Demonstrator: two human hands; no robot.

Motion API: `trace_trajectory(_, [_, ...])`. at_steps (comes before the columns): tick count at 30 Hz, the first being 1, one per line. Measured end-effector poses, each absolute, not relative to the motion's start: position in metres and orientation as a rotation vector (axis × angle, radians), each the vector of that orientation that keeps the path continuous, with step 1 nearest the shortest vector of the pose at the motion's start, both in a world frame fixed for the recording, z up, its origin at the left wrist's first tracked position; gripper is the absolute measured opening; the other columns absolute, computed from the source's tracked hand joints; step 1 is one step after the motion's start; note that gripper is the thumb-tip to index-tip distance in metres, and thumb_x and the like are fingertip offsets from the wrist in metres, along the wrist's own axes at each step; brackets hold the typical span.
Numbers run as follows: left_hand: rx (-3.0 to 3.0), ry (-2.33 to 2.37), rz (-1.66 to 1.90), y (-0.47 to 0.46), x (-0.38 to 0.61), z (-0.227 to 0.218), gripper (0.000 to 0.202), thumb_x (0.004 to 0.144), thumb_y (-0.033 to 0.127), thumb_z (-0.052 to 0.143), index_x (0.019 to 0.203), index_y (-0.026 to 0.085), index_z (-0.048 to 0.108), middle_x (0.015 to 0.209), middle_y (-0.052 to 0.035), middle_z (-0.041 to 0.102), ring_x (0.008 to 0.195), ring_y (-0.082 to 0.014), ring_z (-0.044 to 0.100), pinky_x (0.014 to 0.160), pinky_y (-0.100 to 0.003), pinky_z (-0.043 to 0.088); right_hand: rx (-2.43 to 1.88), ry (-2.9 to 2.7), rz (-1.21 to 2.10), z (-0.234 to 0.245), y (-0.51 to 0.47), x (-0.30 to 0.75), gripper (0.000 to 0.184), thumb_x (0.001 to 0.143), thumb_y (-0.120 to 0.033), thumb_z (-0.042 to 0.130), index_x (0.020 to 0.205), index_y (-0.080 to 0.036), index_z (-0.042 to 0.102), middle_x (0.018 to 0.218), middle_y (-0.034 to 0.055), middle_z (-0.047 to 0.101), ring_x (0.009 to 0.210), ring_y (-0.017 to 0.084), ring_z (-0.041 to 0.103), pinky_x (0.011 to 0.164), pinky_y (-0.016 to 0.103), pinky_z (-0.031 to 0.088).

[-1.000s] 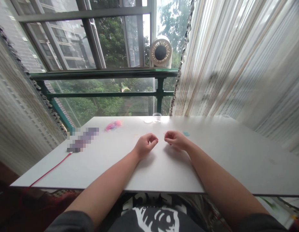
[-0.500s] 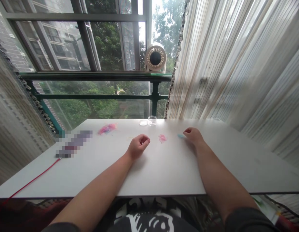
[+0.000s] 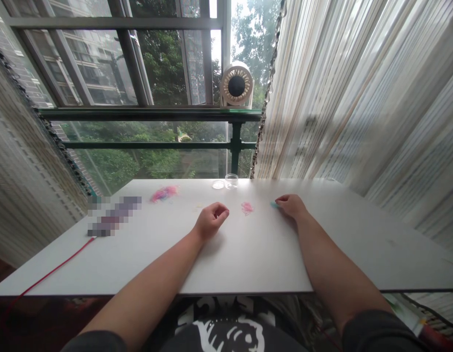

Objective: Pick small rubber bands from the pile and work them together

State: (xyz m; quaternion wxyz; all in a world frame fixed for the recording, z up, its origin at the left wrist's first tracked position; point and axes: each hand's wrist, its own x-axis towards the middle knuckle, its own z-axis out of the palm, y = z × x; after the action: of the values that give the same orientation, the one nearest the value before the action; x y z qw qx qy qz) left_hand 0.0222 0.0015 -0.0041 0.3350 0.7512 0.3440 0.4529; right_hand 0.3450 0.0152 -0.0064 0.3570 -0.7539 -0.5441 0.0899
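My left hand point(image 3: 210, 221) rests on the white table point(image 3: 248, 254) with its fingers curled in a loose fist; whatever is inside is too small to make out. My right hand point(image 3: 291, 205) lies further right, fingertips pinched at a small teal bit point(image 3: 273, 205) on the tabletop. Between the hands sits a small pink pile point(image 3: 247, 208). A larger pink and multicoloured heap point(image 3: 163, 193) lies at the far left of the table.
A small clear jar point(image 3: 231, 181) and its lid point(image 3: 218, 184) stand at the table's far edge. A red cord point(image 3: 53, 270) runs off the left front edge. A round fan point(image 3: 236, 85) sits on the window rail. Curtains hang at both sides.
My right hand moved away from the left hand to the right, to the teal bit, uncovering the pink pile. The left hand stayed in place. The view shifted slightly.
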Motion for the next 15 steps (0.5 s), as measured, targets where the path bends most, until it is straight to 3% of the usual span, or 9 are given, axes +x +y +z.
trace_trajectory(5, [1.973, 0.900, 1.175, 0.001, 0.022, -0.004, 0.019, 0.078, 0.033, 0.057, 0.080, 0.015, 0.060, 0.068, -0.0004, 0.058, 0.061, -0.0094, 0.048, 0.057, -0.020, 0.038, -1.926, -1.327, 0.211, 0.001, 0.011, 0.338, 0.025, 0.069, -0.028, 0.054, 0.077, -0.013, 0.073, 0.068, 0.0074, 0.068, 0.063, 0.017, 0.059, 0.056, 0.025, 0.040])
trace_trajectory(9, [1.982, 0.897, 1.167, -0.001, 0.023, -0.004, 0.018, 0.078, 0.032, 0.057, 0.080, 0.015, 0.060, 0.070, -0.0009, 0.059, 0.062, -0.0093, 0.050, 0.058, -0.020, 0.039, -1.754, -1.299, 0.270, 0.007, 0.006, 0.315, 0.028, 0.070, -0.034, 0.053, 0.070, -0.012, 0.070, 0.053, 0.0033, 0.060, 0.048, 0.013, 0.050, 0.047, 0.024, 0.035])
trace_trajectory(15, [2.049, 0.924, 1.158, -0.002, 0.020, -0.003, 0.018, 0.079, 0.032, 0.055, 0.080, 0.014, 0.061, 0.071, -0.0017, 0.062, 0.061, -0.0090, 0.051, 0.057, -0.020, 0.040, -1.392, -1.768, 0.458, 0.012, -0.010, 0.254, 0.031, 0.074, -0.040, 0.051, 0.067, -0.014, 0.064, 0.048, -0.0015, 0.050, 0.046, 0.010, 0.042, 0.046, 0.022, 0.032])
